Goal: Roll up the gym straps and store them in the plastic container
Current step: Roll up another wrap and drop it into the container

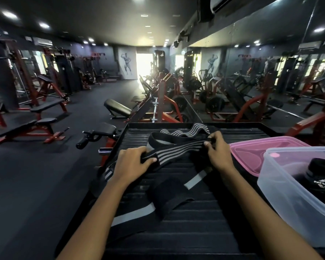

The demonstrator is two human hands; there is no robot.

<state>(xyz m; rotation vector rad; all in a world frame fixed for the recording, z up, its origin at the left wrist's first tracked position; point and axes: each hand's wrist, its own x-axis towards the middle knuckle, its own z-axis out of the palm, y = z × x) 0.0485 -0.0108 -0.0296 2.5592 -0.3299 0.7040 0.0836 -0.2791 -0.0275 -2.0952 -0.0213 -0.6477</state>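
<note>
A dim gym is seen, with red-framed benches on the left, a mirrored wall on the right and a bright doorway at the far end. In the near centre, a black ribbed platform (186, 226) with a raised rim serves as the work surface. A black-and-grey striped strap (178, 150) is stretched across it between both hands. The left hand (133, 162) is closed around the strap's left portion, thumb on top. The right hand (217, 149) pinches the strap's right end between curled fingers. The rest of the strap trails away towards the far side of the platform. A second black strap with a grey band (169, 196) lies loose, nearer, on the platform. At the near right, a clear plastic container (281, 199) is seen, holding a rolled black strap (321, 177). A pink lid (251, 147) lies just beyond it.
</note>
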